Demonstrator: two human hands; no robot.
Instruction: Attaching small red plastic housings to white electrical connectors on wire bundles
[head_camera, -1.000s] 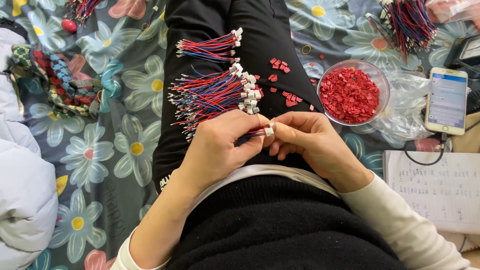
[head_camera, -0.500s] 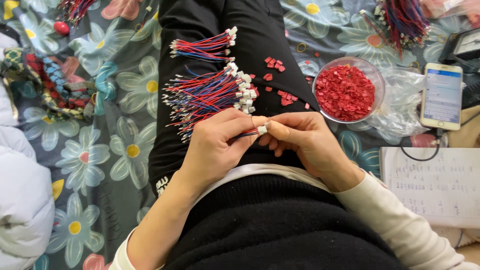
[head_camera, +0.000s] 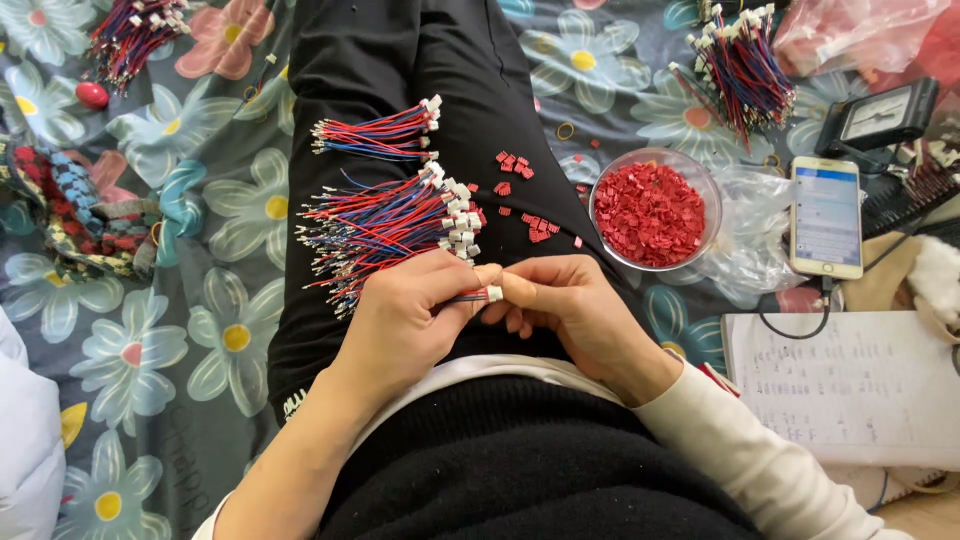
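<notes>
**Both hands pinch one small wire lead over the lap**

Head view: I see my left hand (head_camera: 405, 320) and right hand (head_camera: 565, 305) meeting over the black trousers. The fingers of both are pressed together, pinching a short wire lead (head_camera: 478, 296) with a white connector between them. Just beyond lies a bundle of red and blue leads (head_camera: 385, 232) on the thigh. To the far right, a clear bowl of red pieces (head_camera: 652, 208) sits beside a phone (head_camera: 827, 215).

Home piecework setting: you sit on a flower-print bedspread (head_camera: 210, 330), not at a bench. Wire-lead bundles (head_camera: 380, 225) rest on your lap, a bowl of red connector housings (head_camera: 652, 208), a phone (head_camera: 827, 216) and a notebook (head_camera: 850, 385) lie to the right.
</notes>
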